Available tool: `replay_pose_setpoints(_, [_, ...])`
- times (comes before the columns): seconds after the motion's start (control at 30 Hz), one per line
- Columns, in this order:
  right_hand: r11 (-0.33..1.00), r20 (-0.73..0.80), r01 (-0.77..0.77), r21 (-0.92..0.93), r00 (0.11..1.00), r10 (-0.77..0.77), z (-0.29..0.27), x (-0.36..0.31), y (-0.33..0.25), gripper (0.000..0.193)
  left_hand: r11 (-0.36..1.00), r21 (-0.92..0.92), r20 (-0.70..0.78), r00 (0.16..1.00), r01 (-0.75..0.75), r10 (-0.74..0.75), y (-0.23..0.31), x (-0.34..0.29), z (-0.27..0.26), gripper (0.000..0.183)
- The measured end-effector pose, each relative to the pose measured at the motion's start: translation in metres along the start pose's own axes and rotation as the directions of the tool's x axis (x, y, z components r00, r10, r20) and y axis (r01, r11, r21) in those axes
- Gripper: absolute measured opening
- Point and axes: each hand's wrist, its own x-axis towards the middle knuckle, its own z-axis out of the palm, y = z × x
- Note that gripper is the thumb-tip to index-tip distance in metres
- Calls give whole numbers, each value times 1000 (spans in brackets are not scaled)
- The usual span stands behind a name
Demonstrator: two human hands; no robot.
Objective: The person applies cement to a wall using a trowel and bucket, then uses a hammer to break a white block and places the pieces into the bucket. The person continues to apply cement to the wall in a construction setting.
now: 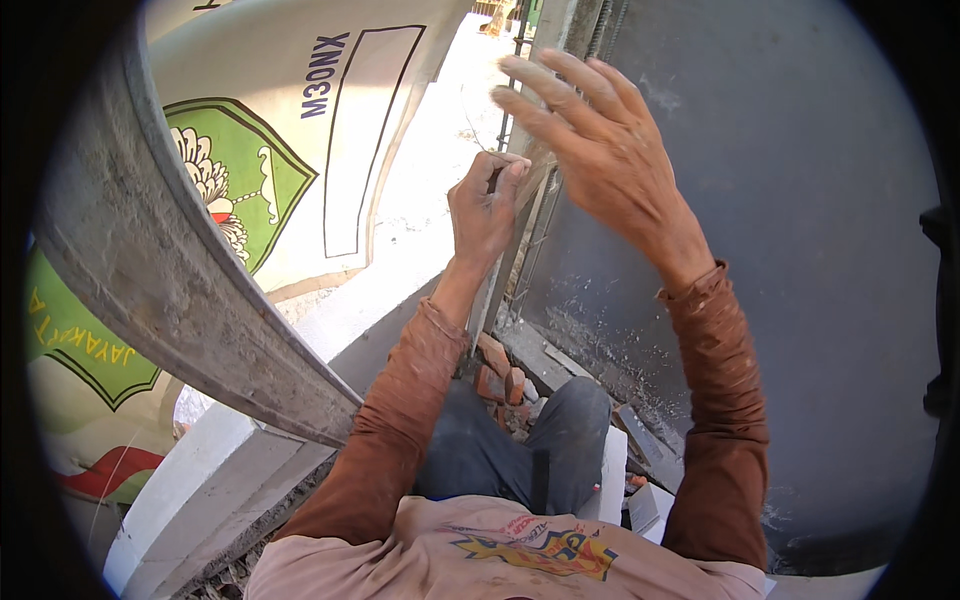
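Observation:
My left hand [484,208] is raised beside a narrow upright post [527,225], its thumb and fingers pinched together. From this pinch a thin, wire-like strand [468,118] seems to run up and away; whatever lies between the fingertips is too small to make out. Higher and to the right, my right hand [612,150] is open, its fingers stretched out and slightly blurred, with nothing in it. It hovers in front of the post and the steel bars [603,30] beside it, apart from my left hand.
A grey wall or panel [800,260] fills the right side. At left, a curved grey beam [190,240] crosses before a printed banner [290,150]. Pale blocks [205,480] stand lower left. Broken bricks [497,375] and rubble lie beyond my knees, next to boards [545,355].

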Motion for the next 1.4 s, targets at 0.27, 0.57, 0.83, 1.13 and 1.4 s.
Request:
replay_pose_setpoints(0.27, [977, -9, -160, 141, 987, 163, 13, 29, 19, 59, 944, -310, -143, 977, 107, -158, -2, 18, 16, 13])
replay_pose_setpoints(0.57, [801, -105, -486, 349, 829, 549, 25, -8, 43, 39, 962, -2, -416, 875, 271, -248, 3, 52, 42, 13])
replay_pose_setpoints(0.83, [690, 40, -625, 365, 751, 659, 20, -56, 49, 25, 899, 378, -328, 940, 219, -91, -6, 85, 42, 16])
replay_pose_setpoints(1.13, [425, 185, -779, 462, 553, 812, 26, -100, 61, 25, 826, 494, -40, 955, 273, -293, -19, 124, 20, 18])
replay_pose_setpoints(1.4, [-173, 396, -759, 628, 120, 910, 58, -147, 73, 28, 748, 540, 55, 870, 386, -489, -27, 150, 11, 26])
